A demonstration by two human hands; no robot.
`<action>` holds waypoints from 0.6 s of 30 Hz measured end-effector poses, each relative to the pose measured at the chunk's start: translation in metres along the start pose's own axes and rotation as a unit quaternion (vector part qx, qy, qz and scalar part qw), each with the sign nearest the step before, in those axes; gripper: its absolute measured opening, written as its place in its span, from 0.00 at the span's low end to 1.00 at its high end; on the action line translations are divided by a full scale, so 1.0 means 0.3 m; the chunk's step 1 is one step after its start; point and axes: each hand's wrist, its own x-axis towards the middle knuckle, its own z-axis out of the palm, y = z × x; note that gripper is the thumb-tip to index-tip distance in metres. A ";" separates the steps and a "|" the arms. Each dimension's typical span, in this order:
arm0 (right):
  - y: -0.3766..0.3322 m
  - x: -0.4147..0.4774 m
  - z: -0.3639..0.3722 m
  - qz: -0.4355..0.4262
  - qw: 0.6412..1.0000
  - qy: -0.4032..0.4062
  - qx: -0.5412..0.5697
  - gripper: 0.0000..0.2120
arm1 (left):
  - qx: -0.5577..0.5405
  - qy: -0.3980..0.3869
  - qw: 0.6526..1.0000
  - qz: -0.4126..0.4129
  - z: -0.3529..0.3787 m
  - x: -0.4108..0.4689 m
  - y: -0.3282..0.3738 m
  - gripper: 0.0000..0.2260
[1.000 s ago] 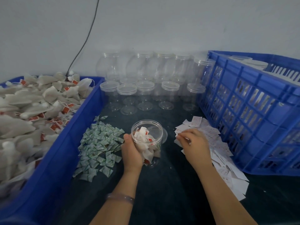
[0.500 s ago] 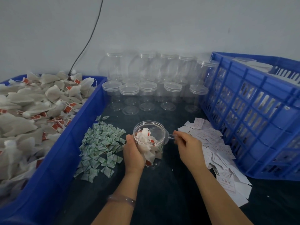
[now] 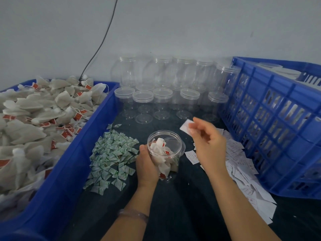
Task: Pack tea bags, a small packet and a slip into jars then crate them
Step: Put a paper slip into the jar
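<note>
The left hand [image 3: 147, 164] curls its fingers round the open jar [image 3: 173, 145], holding it tilted over the dark desk [image 3: 182, 206], with tea bags [image 3: 156, 146] inside. Just above and right of the jar, the right hand [image 3: 208, 145] pinches what looks like a white slip [image 3: 185, 126], though it is blurred. Green packets [image 3: 112, 153] lie left of the jar, and the blue crate [image 3: 278, 119] stands to its right.

Clear glossy plastic for the jar [image 3: 165, 146], matt gauzy cloth for the tea bags [image 3: 34, 119], thin paper for the slip [image 3: 184, 126]. Smooth blue plastic for the crate [image 3: 278, 127]; dark matt worktop [image 3: 182, 206].
</note>
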 end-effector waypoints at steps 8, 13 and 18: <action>-0.076 0.050 0.080 0.012 0.975 -0.201 -0.091 0.27 | 0.031 -0.003 0.999 0.014 -0.008 0.002 -0.008 0.23; -0.096 0.061 0.083 0.006 0.953 -0.264 -0.146 0.08 | 0.009 -0.015 1.000 -0.005 -0.007 0.001 -0.004 0.22; -0.109 0.088 0.057 0.050 0.960 -0.254 -0.103 0.11 | 0.018 -0.011 1.000 0.005 -0.005 -0.006 0.011 0.24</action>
